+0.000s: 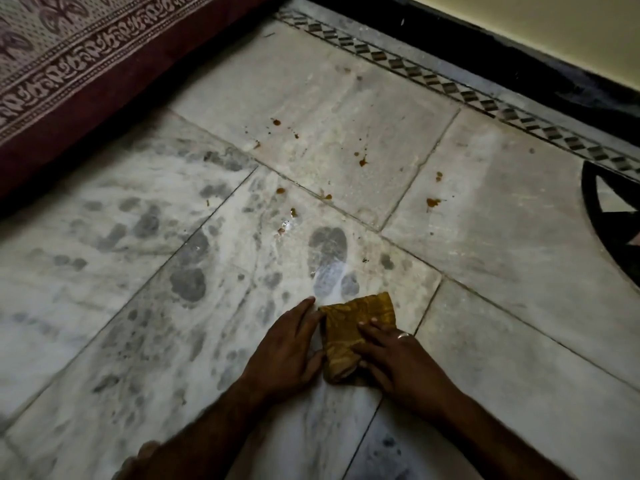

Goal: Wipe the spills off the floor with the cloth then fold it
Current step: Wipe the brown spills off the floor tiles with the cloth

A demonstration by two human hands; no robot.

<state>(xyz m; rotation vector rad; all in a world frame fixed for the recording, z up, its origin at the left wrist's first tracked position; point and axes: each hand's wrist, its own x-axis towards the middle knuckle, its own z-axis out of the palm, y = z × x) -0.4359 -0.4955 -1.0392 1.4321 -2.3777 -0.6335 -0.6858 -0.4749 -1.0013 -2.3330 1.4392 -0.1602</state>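
A mustard-yellow cloth (349, 327), folded into a small bundle, lies on the marble floor (485, 258) near the bottom centre. My left hand (287, 348) lies flat against the cloth's left edge, thumb touching it. My right hand (398, 358), with a ring on one finger, presses down on the cloth's right half with fingers spread. Several orange-brown spills dot the tiles farther away, among them one drop (362, 162) at the centre, one (433, 202) to the right and one (280, 190) nearer the left.
A bed or mattress with a patterned maroon cover (69, 74) borders the floor at the upper left. A dark skirting and cream wall (519, 36) run along the upper right. A black inlay pattern (609, 216) sits at the right edge. Dusty footprints mark the tiles.
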